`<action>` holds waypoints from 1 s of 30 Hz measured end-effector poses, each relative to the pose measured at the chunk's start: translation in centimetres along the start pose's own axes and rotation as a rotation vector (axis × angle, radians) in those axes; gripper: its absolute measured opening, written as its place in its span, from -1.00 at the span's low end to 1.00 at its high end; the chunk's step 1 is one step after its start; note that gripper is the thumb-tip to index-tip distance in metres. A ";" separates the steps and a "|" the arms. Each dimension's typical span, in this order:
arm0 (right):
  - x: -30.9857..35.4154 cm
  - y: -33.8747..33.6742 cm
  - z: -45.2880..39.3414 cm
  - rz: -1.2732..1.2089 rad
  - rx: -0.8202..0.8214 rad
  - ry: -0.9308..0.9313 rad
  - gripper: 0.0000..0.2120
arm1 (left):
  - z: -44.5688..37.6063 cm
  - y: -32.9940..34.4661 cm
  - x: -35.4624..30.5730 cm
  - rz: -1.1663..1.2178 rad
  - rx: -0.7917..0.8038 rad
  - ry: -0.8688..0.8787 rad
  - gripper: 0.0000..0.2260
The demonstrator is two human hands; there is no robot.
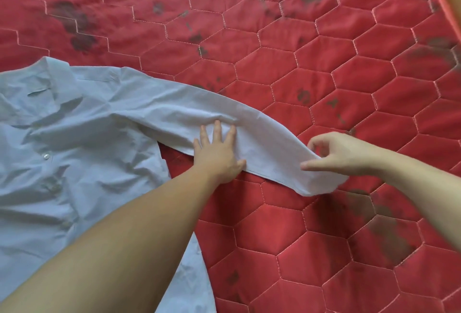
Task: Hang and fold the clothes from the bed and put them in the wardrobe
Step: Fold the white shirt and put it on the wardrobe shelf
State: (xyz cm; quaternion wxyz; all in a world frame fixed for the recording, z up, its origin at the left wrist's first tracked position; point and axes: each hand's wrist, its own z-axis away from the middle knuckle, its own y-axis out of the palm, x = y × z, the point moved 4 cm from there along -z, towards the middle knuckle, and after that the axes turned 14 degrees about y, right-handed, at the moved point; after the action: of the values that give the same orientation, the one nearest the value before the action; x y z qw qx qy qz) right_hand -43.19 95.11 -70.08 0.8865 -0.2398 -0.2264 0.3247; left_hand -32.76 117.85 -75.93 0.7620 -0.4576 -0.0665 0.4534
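Pale blue shirt (69, 143) spread front-up on the red quilted bed (324, 75), body lying left of both hands, one sleeve (262, 138) stretched between them. Left hand (219, 155) flat, fingers splayed, pressing mid-sleeve. Right hand (336, 153) pinching the cuff end, other fingers loosely curled. Likely light, limp, crease-prone cotton; best gripped at cuff, shoulder seams or collar, not mid-panel.

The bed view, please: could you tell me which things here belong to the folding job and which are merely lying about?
Part of the job:
- light blue shirt
- its sleeve
- left hand, pressing flat on the sleeve
- right hand, pinching the sleeve near the cuff

Lying about:
- red quilted bedcover underneath
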 end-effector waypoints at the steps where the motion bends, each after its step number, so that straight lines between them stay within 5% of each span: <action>1: -0.3 0.2 -0.3 0.048 0.003 0.050 -0.80 | 0.1 -0.2 0.1 0.008 -0.011 0.015 -0.27; 5: -0.3 0.8 -0.9 0.291 -0.330 0.265 -0.71 | 1.6 -1.5 1.3 -0.004 -0.140 0.122 -0.38; 9: 8.8 5.3 -0.7 0.370 -0.589 -0.132 -0.46 | 4.9 -2.3 6.4 0.003 -0.307 0.066 -0.44; 15: 26.6 16.3 1.0 0.363 -0.524 -0.522 -0.54 | 13.0 -1.4 17.2 0.126 -0.417 -0.235 -0.45; 21: 34.1 24.8 -1.2 0.631 -0.369 -0.464 -0.30 | 21.1 3.8 27.8 0.189 -0.191 -0.475 -0.31; 30: 30.3 18.9 -4.1 0.835 -0.373 -0.315 -0.05 | 20.1 5.2 25.8 0.277 -0.164 -0.226 -0.30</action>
State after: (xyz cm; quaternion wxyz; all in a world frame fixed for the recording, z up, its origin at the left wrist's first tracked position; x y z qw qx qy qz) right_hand -28.90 127.45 -76.68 0.5773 -0.4129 -0.2964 0.6391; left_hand -31.51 150.93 -76.44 0.6403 -0.4692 -0.1247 0.5953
